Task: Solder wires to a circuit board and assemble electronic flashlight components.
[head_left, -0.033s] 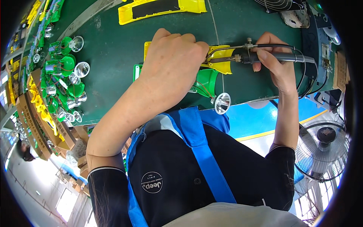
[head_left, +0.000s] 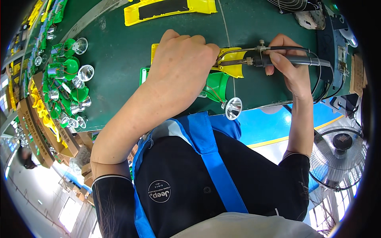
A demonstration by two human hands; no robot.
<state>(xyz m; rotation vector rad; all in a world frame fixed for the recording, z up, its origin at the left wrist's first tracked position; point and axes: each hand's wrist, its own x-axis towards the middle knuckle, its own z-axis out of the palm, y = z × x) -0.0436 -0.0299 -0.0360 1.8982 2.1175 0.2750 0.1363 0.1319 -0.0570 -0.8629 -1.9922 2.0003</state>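
Fingers (head_left: 274, 55) of the right hand (head_left: 287, 65) are wrapped around a soldering iron (head_left: 278, 59), and its tip touches the yellow part (head_left: 232, 63) near the front edge of the green surface (head_left: 119, 51). Left hand (head_left: 180, 65) fingers press closed on that yellow part. Nothing has moved, so the soldering looks to be going on.

Green worktable (head_left: 119, 51), blue floor w/ yellow line (head_left: 274, 127), standing fan (head_left: 341, 158) right, daylit windows (head_left: 71, 210) lower left.

Yellow casing (head_left: 232, 63) — mostly under left hand (head_left: 180, 65)
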